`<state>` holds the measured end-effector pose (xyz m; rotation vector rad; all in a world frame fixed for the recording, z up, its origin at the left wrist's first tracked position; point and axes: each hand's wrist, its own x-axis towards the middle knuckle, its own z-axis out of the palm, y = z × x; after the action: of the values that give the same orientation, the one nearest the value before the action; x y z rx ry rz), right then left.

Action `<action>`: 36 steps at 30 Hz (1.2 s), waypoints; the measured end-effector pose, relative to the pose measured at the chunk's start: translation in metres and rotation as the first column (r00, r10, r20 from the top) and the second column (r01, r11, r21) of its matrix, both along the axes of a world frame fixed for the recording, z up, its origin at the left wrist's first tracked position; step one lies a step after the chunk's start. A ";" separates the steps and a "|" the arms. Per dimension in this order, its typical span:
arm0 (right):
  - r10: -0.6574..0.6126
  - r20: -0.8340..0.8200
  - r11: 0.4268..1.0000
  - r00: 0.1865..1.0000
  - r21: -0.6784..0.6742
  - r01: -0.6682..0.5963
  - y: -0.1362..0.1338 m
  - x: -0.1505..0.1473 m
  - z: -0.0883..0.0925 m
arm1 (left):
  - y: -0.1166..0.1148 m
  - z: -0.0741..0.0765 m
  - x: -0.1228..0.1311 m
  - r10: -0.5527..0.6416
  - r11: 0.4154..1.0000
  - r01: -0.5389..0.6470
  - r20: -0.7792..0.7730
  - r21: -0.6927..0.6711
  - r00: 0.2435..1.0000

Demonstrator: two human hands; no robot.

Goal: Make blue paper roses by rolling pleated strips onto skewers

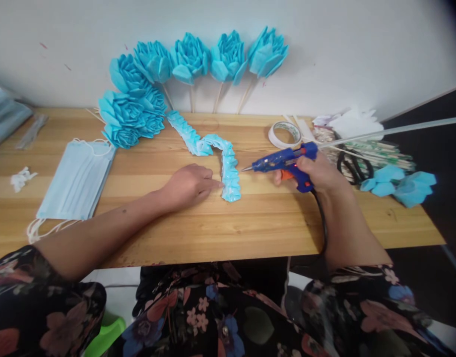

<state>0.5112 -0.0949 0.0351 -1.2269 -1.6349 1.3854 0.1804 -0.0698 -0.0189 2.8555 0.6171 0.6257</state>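
A light-blue pleated strip [230, 171] lies on the wooden table in a winding line, its near end shiny. My left hand [190, 186] rests on the table with most fingers curled. Its extended fingertip pins the strip's left edge close to the near end. My right hand [317, 171] is wrapped round the handle of a blue hot glue gun [287, 161] with an orange trigger. The gun's metal nozzle points left, just right of the strip and apart from it. A long clear glue stick [399, 129] sticks out of its back.
Several blue flowers [190, 57] on sticks lean on the wall, others [127, 116] bunched at left. Face masks [79, 181] lie left. A tape roll [285, 135], wrapped sticks [380, 156] and blue petal pieces [414, 188] are at right. The gun's cord [322, 223] hangs over the front edge.
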 end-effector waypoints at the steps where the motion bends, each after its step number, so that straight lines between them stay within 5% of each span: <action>1: -0.034 -0.043 0.999 0.999 0.006 0.034 0.001 0.001 -0.002 | 0.000 0.000 -0.001 -0.003 1.000 0.004 0.030 -0.020 1.000; 7: -0.128 -0.060 0.992 0.990 -0.018 0.127 0.007 -0.012 -0.004 | 0.003 -0.001 -0.003 0.056 0.989 -0.028 0.187 -0.146 0.981; 14: -0.097 0.081 0.990 0.992 -0.090 0.104 0.003 -0.025 0.003 | 0.004 -0.002 0.004 0.097 0.995 -0.097 0.038 -0.003 0.995; 19: -0.053 0.027 0.997 0.998 -0.053 0.054 0.003 -0.024 -0.004 | 0.003 -0.006 0.007 0.140 0.987 -0.139 -0.006 0.077 0.990; 36: 0.019 0.063 0.999 0.998 -0.045 -0.016 0.004 -0.023 -0.009 | 0.002 -0.005 0.008 0.129 0.989 -0.128 -0.008 0.072 0.992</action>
<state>0.4877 -0.0912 0.0260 -1.2968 -1.6693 1.4143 0.1885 -0.0674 -0.0243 2.9057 0.8026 0.6619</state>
